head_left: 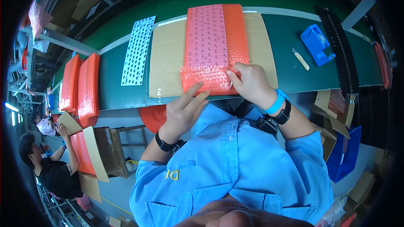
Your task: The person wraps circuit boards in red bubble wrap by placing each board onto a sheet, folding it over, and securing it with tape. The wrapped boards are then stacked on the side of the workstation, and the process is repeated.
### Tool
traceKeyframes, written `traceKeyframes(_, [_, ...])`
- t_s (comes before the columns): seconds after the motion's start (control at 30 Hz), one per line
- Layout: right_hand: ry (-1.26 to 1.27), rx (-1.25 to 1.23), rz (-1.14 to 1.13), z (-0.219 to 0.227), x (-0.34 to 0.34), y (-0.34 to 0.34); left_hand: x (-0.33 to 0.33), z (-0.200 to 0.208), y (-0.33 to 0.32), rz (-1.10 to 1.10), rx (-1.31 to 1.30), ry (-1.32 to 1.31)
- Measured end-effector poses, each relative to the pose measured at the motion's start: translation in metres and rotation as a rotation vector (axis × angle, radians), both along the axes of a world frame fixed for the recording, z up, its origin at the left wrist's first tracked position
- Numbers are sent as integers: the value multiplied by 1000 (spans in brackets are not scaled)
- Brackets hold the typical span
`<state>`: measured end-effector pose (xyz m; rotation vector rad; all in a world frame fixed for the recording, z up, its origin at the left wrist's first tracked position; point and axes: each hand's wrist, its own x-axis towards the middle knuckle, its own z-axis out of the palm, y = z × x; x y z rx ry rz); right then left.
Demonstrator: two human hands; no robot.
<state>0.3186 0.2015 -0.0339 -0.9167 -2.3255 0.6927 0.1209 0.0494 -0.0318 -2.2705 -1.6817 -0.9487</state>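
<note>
A flat stack of pink sheets with small dark marks (205, 38) lies on red bubble wrap (236, 29), which is folded up over the stack's near end. My right hand (253, 85) pinches the wrap at the near right, thumb against fingers. Close to the near left edge hovers my left hand (182, 111), its fingers apart and holding nothing I can see. Whether its fingertips touch the wrap, I cannot tell. Under the bundle is a brown cardboard sheet (167, 59).
On the green bench lie a white sheet with dark marks (139, 50), red bubble-wrapped bundles (88, 84), a knife (301, 59) and a blue tape dispenser (316, 46). A black slotted strip (343, 54) crosses the right side. At left, a co-worker (54, 166) handles a carton.
</note>
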Motion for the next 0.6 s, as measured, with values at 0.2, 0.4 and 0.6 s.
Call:
traceKeyframes(0.2, [250,-86,-56,-14,15,22,16,-12,18,89,-162,79])
traceKeyframes(0.4, [450,145,-427,-9,121,93,24,-10,39,144,-235,-59])
traceKeyframes(0.6, [-58,493,-822,14,261,173,35,-8,51,160,-219,-123])
